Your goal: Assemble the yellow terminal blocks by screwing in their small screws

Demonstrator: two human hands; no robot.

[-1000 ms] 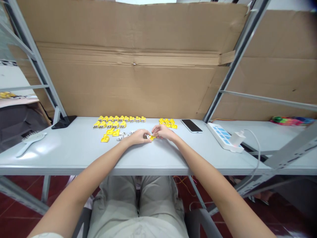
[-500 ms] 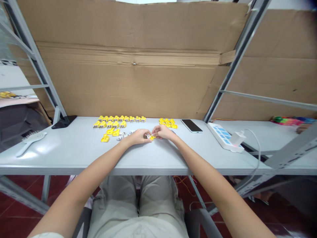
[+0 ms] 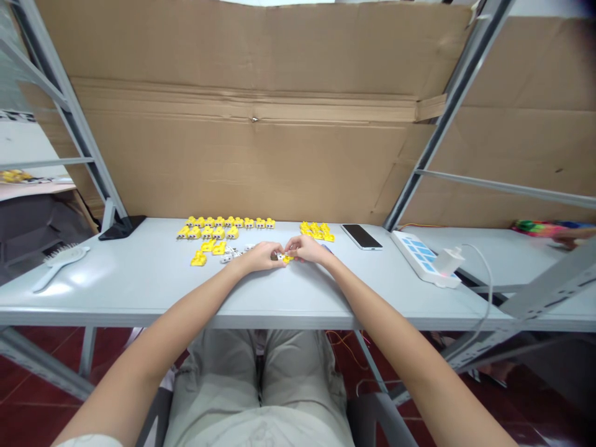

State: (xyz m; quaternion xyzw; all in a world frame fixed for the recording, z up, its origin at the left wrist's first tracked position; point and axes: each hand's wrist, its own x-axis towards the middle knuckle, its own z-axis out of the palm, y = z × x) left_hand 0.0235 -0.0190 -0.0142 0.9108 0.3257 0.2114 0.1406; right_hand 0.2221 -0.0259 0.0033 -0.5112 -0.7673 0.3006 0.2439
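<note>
Between my two hands, just above the tabletop, is a small yellow-and-white plastic piece [image 3: 287,259]. My left hand [image 3: 263,256] grips it from the left, thumb and fingers closed on it. From the right, the fingertips of my right hand [image 3: 304,248] pinch at the same piece and partly hide it. Small white parts with dark marks [image 3: 229,255] lie left of my left hand. Next to them are loose yellow pieces [image 3: 198,258]. Behind stand rows of yellow pieces with dark eye-like dots [image 3: 219,233]. More yellow pieces [image 3: 317,231] are grouped beyond my right hand.
A smartphone [image 3: 362,236] and a white power strip [image 3: 426,257] with a plugged-in charger [image 3: 447,261] lie to the right. A hairbrush [image 3: 60,264] is at the left. Cardboard [image 3: 261,161] walls the back, between metal shelf posts [image 3: 426,136]. A co-worker's hand [image 3: 575,238] shows at far right.
My hands stay almost in place around the yellow-and-white piece, with only slight finger motion. The view has shifted a little. At far right, the co-worker's hand has moved slightly.
</note>
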